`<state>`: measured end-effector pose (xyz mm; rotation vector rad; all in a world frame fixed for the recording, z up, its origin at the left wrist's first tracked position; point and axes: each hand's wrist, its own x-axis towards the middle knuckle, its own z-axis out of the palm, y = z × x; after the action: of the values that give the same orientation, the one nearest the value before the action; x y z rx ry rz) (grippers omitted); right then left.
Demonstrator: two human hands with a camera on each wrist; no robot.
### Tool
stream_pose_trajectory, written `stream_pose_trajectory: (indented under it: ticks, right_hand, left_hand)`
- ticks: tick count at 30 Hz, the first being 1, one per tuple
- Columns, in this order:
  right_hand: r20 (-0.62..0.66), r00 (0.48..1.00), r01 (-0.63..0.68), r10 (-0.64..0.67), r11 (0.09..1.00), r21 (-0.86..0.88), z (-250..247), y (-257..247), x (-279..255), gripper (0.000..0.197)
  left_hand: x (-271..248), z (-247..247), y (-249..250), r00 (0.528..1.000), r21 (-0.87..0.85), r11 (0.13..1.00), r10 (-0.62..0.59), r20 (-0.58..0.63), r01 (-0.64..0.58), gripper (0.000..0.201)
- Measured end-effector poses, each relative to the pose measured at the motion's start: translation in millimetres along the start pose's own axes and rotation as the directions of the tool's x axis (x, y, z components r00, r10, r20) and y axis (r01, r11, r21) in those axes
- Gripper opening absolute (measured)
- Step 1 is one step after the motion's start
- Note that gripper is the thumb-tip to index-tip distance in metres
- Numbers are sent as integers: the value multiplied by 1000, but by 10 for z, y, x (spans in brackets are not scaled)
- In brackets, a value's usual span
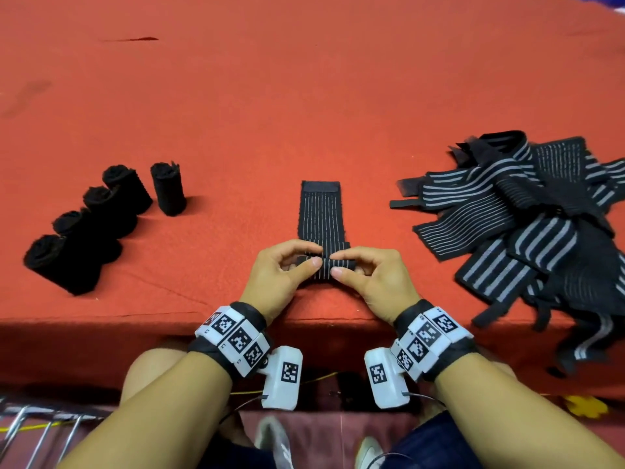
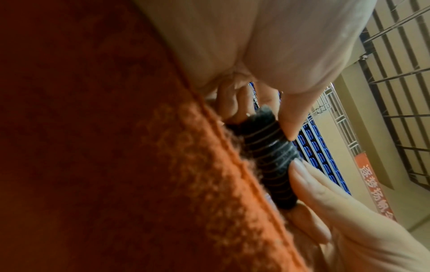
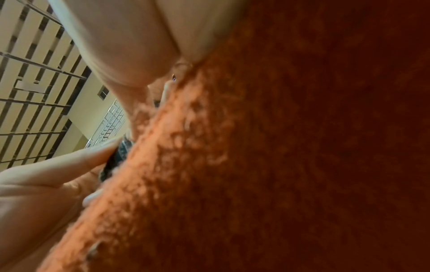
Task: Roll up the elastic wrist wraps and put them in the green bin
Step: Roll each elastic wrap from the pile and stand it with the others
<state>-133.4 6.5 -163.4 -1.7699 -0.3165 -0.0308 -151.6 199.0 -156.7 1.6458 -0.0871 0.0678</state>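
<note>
Stretchy, soft and springy, the wrist wrap lies flat on the red cloth, its near end pinched into a roll by left hand and right hand, best gripped at both roll ends.

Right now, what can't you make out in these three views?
- Green bin: in no view.
- Pile of unrolled wraps: head view, cut by the right edge; count unclear.
- Wrap being rolled: head view, both hands cover the roll's ends; right wrist view shows only a sliver behind the red cloth.
- Five finished rolls: head view, too dark for detail.
</note>
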Motion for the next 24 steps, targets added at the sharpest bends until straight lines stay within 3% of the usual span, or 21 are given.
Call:
stream_pose_trajectory:
  ticks: [4, 6, 8, 13, 20, 24]
  right_hand:
    - [-9, 1000, -13, 13, 1000, -14, -21, 14, 16, 19]
    - [19, 999, -30, 30, 1000, -5, -28, 18, 39, 14]
    - [46, 998, -38, 38, 999, 12, -36, 35, 57, 11]
    - [65, 997, 32, -38, 995, 96, -33, 20, 19, 35]
    - [25, 998, 64, -64, 998, -13, 5, 100, 21, 24]
    - [9, 999, 33, -34, 998, 60, 9, 71, 20, 17]
  left_hand:
    - [1, 2, -55, 999, 111, 993, 44, 32, -48, 24]
    - [26, 3, -86, 998, 204, 977, 55, -1, -54, 20]
    - [45, 9, -98, 1000, 173, 985, 29, -8, -27, 12]
    - [44, 24, -78, 1000, 193, 981, 23, -19, -19, 6]
    - [7, 33, -65, 998, 158, 986, 55, -29, -50, 20]
    - [-27, 18, -74, 997, 158, 985, 72, 18, -74, 34]
